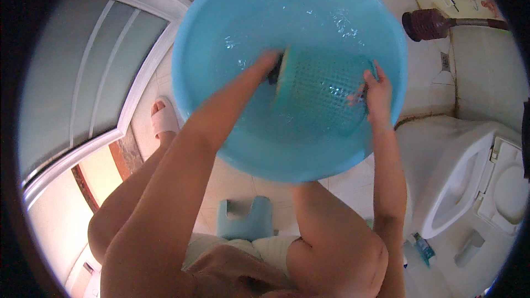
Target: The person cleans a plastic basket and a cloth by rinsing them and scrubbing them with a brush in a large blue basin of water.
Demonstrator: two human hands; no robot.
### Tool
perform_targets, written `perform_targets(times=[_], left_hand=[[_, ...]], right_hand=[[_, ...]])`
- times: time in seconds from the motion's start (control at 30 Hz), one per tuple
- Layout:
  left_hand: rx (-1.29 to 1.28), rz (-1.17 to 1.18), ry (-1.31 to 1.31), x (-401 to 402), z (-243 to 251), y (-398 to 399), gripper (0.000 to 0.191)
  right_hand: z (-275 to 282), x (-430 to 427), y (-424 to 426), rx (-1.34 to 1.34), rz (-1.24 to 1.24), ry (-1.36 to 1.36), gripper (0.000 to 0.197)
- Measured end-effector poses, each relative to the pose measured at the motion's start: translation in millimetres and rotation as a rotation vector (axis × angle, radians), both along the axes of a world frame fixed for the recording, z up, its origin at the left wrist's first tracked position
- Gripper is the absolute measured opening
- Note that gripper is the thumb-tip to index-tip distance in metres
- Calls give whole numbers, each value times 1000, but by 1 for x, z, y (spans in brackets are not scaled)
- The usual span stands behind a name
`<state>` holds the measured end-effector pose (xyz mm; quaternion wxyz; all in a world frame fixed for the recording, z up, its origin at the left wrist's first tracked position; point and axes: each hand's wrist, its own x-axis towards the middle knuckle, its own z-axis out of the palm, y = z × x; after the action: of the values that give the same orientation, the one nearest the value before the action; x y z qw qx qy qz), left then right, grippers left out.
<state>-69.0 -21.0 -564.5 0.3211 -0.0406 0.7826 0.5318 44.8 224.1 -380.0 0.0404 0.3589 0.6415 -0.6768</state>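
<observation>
A large light-blue plastic basin (290, 165) filled with water stands before me. A green, meshed plastic basket (327, 87) lies in it, partly under the water. My right hand (379, 91) grips the basket's right end, thumb on the near side and some fingers underwater. At the other end, my left hand (269, 64) is closed on a dark-backed brush (276, 68) pressed against the basket's pale rim; the hand is blurred and the bristles cannot be made out.
A white toilet (451, 182) stands at the right, with a brown plunger (428, 25) above it. A glass-panelled door (95, 66) stands at the left. A small blue plastic stool (244, 223) is between my legs. A green tube (423, 248) lies near the toilet.
</observation>
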Motion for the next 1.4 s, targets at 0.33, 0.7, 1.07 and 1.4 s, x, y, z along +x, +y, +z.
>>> perform_targets(times=[0.33,0.7,1.07,1.4], left_hand=[[133,263,40,30,166,3,28],[-60,-193,803,11,144,18,21],[-166,-254,619,65,200,20,25],[-570,-347,510,-4,79,-13,26]], right_hand=[[-30,21,8,-162,-199,-132,45],[-52,50,-7,-148,-93,-158,42],[-42,55,1,3,-138,-114,39],[-35,67,-1,18,-212,-31,41]])
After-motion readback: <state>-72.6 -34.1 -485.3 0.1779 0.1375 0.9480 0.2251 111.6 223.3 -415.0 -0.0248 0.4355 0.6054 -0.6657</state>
